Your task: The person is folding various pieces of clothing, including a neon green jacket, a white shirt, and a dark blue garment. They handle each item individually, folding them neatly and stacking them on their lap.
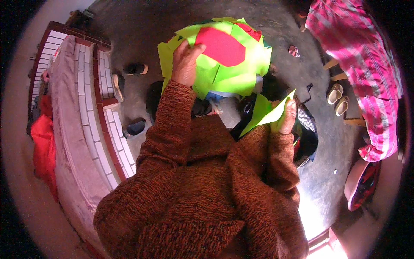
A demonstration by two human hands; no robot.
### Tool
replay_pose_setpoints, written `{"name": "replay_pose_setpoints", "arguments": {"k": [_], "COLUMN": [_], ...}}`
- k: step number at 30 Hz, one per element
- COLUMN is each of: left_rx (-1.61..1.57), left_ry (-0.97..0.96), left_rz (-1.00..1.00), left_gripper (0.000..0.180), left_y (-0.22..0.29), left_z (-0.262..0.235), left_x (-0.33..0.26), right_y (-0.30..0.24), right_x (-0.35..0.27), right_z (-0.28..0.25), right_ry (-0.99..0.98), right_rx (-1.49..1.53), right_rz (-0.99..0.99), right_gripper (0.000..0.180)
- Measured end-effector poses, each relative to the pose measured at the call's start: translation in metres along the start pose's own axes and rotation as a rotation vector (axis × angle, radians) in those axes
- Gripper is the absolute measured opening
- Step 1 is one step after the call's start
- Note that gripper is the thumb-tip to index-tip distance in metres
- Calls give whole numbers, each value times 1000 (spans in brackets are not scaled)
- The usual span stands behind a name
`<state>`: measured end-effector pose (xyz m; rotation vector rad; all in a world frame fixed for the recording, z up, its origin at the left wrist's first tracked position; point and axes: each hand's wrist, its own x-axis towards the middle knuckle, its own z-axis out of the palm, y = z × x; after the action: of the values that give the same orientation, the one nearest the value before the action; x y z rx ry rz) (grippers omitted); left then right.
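Observation:
A heap of lime-green cut fabric-like pieces [232,80] lies ahead of me, with a red many-sided piece [221,46] on top. My left hand [185,62] is at the left edge of the red piece, its thumb over that edge and its fingers bent among the green pieces; it appears to pinch the red piece. My right hand [288,117] is closed on a folded lime-green piece [268,111], held apart from the heap on its near right side. Part of that hand's fingers is hidden behind the piece.
A brick-edged bed or ledge [71,129] with a pinkish cover runs along the left, with dark shoes [135,127] beside it. At right stand pale slippers [335,94] and a seat under a pink checked cloth [366,64]. A dark bag-like thing [307,138] is beside my right forearm.

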<state>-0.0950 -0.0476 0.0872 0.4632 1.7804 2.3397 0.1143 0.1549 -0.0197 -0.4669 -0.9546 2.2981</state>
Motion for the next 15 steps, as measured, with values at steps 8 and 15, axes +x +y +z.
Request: {"name": "replay_pose_setpoints", "arguments": {"k": [8, 15], "left_rx": [133, -12], "left_ry": [148, 171], "left_rz": [-192, -261], "left_gripper": [27, 33], "left_y": [-34, -26], "left_z": [-52, -46], "left_x": [-20, -21], "right_y": [4, 4], "right_x": [1, 3], "right_z": [-3, -12], "right_ry": [2, -55], "right_rx": [-33, -113], "right_rz": [-3, 18], "right_gripper": [24, 30]}}
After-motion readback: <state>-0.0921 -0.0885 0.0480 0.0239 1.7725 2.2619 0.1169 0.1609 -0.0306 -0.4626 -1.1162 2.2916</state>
